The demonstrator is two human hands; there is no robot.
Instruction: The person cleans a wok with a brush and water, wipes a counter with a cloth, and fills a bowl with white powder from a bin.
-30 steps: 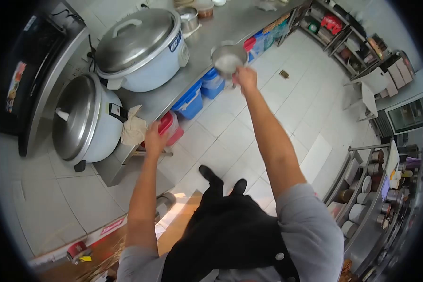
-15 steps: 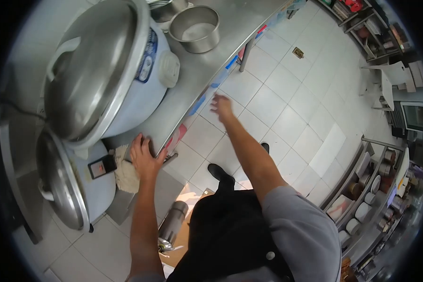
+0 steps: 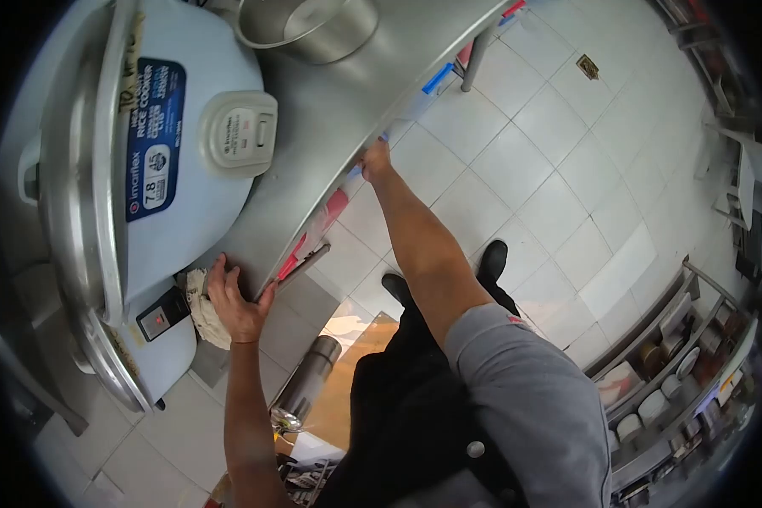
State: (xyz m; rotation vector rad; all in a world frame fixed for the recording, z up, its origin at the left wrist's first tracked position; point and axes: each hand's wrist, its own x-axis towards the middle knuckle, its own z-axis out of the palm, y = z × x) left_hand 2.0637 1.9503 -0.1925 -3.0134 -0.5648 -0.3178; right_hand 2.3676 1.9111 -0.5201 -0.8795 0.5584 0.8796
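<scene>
My left hand (image 3: 239, 306) rests at the near end of the steel table (image 3: 313, 140), its fingers spread over the corner, the thumb by the front edge. Beside it are a cream cloth (image 3: 205, 315) and a white appliance with a small dark panel (image 3: 162, 314). My right hand (image 3: 375, 159) is closed at the table's front edge, its fingertips partly hidden there. On the table stands a large white rice cooker (image 3: 199, 199) with a metal lid. Behind it is a round steel pan (image 3: 339, 34).
Blue tape (image 3: 438, 78) and red strips (image 3: 292, 256) line the table's front edge. A metal cylinder (image 3: 307, 375) lies near brown cardboard (image 3: 339, 406) at my feet. At the right, a rack (image 3: 643, 372) holds bowls and containers. White tiles (image 3: 516, 161) cover the floor.
My right hand has moved from above the floor to the table edge, and its fingers have closed. The view has shifted closer to the rice cooker. My left hand stays at the table corner.
</scene>
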